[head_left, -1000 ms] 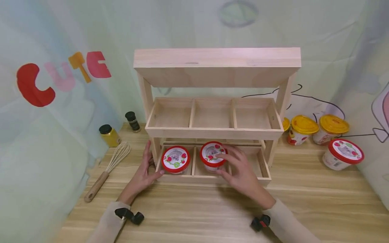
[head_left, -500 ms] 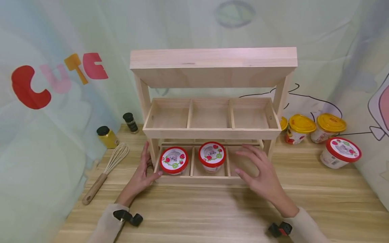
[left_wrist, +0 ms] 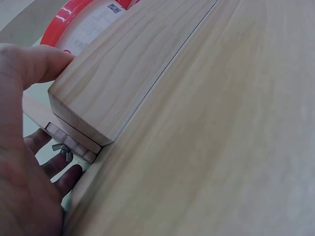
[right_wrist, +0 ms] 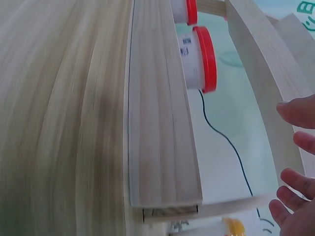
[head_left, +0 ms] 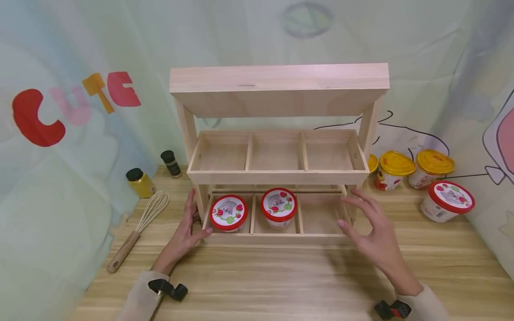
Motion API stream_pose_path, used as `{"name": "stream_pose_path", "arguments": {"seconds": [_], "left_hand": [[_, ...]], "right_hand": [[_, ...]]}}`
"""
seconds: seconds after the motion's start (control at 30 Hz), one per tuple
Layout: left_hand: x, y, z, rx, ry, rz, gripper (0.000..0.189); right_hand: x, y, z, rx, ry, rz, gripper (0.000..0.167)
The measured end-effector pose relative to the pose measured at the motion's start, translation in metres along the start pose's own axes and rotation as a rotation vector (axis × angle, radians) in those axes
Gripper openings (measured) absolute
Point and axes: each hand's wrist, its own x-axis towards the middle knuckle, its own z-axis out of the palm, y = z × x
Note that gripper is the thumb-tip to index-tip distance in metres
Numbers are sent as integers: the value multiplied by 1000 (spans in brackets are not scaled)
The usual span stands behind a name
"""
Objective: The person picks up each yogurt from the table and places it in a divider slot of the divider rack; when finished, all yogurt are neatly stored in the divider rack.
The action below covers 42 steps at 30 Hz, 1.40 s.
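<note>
A wooden two-level rack (head_left: 279,177), divided into compartments, stands on the table. In the left and middle lower compartments sit two tubs with red-rimmed strawberry lids, the left tub (head_left: 229,213) and the middle tub (head_left: 279,205). My left hand (head_left: 185,236) holds the lower tray's left end, thumb (left_wrist: 49,64) at the front corner and fingers curled along the side near a wing nut (left_wrist: 62,151). Holding nothing, my right hand (head_left: 375,234) hovers by the tray's right end, fingers spread and thumb near the front right corner.
At right are a third red-lidded tub (head_left: 447,201) and several yellow-lidded cups (head_left: 395,170). A whisk (head_left: 138,229), a yellow jar (head_left: 140,183) and a dark-capped spice bottle (head_left: 171,164) lie or stand at left. A printed curtain (head_left: 257,35) hangs behind.
My right hand has let go of the middle tub and moved right to the tray's right end. The tub stays in the middle compartment. My left hand keeps its place.
</note>
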Motion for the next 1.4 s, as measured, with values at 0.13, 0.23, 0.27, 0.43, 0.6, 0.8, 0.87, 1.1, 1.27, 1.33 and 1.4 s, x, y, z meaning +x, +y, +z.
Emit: {"name": "stream_pose_path", "arguments": {"seconds": [0.13, 0.23, 0.27, 0.43, 0.6, 0.8, 0.87, 1.1, 1.27, 1.33, 1.4], "left_hand": [[0, 0, 1, -2, -1, 4, 123], [0, 0, 1, -1, -6, 0, 123], [1, 0, 1, -2, -8, -1, 123], [2, 0, 1, -8, -10, -4, 123], [1, -1, 1, -13, -9, -7, 124], [-2, -1, 2, -19, -6, -16, 123], [-2, -1, 1, -22, -7, -15, 123], [0, 1, 1, -11, -9, -13, 122], [-1, 1, 0, -7, -10, -14, 122], [-1, 1, 0, -6, -8, -17, 122], [-1, 1, 0, -6, -5, -22, 122]], "right_hand": [[-2, 7, -8, -16, 28, 9, 60], [-4, 12, -14, -35, 50, 21, 60], [-5, 14, -16, -41, 56, 27, 61], [-8, 24, -24, -57, 102, 41, 61], [-9, 34, -31, -70, 140, 76, 60], [-8, 45, -43, -84, 181, 117, 59], [-7, 48, -48, -93, 195, 138, 59], [-6, 54, -63, -171, 191, 226, 57], [-2, 61, -72, -165, 226, 188, 57], [0, 66, -76, -168, 240, 169, 57], [2, 70, -80, -181, 247, 165, 59]]}}
